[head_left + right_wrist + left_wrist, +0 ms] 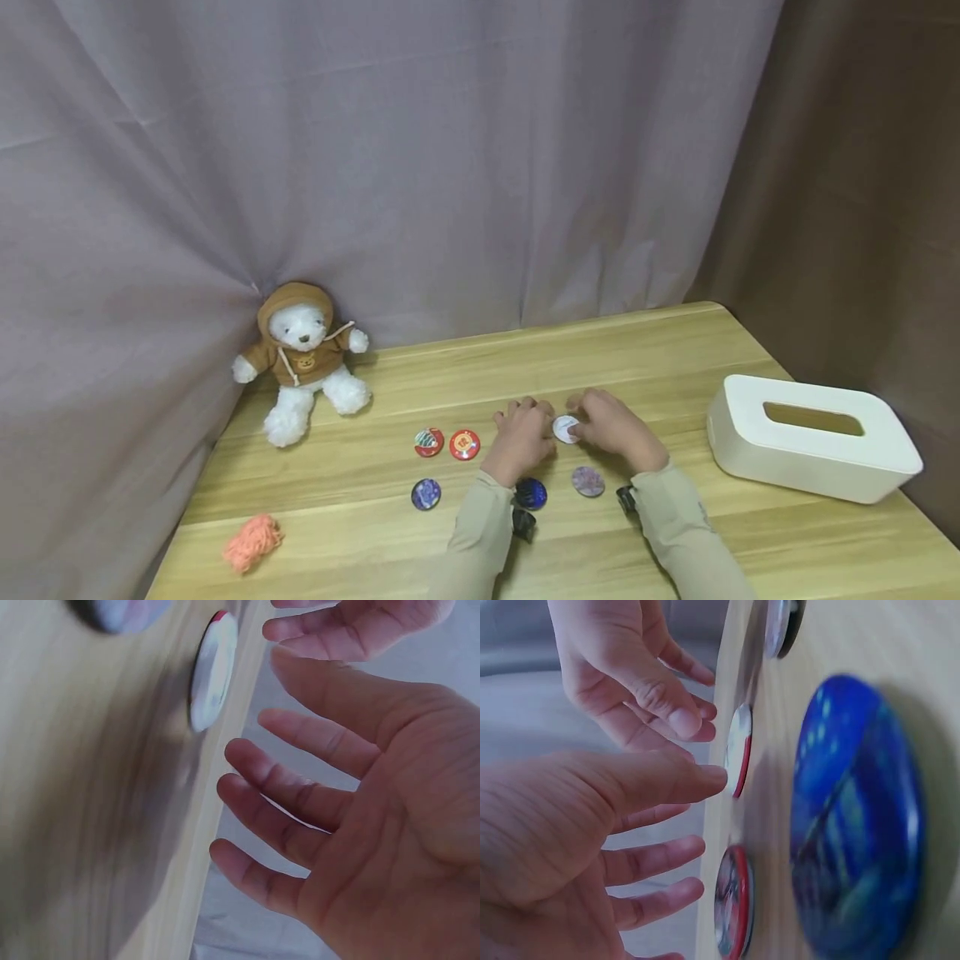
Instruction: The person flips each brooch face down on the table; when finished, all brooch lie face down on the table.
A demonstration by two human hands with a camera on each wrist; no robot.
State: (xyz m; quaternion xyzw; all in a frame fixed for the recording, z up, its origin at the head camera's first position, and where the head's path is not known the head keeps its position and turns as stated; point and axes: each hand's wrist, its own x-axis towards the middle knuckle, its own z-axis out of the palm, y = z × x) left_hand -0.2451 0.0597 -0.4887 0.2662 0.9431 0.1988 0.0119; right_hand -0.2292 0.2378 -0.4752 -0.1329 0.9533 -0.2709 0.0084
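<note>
A white round badge [564, 430] with a red edge lies flat on the wooden table between the two hands. My left hand [522, 439] is beside it, fingers spread and pointing forward; in the left wrist view the thumb tip [714, 778] overlaps the badge's edge. From the other side, my right hand [611, 425] reaches over with its thumb at the badge in the head view. In the right wrist view its fingers [259, 814] are spread apart with nothing between them. A dark blue badge [532, 494] lies below the left hand, and a purple mottled badge [588, 482] near the right.
Left of the hands lie a red badge [465, 445], a red-and-green badge [429, 442] and a blue swirled badge [426, 494]. A white teddy bear [303, 367] in a brown hoodie sits back left. Coral yarn [253, 542] lies front left, a white tissue box [813, 454] at right.
</note>
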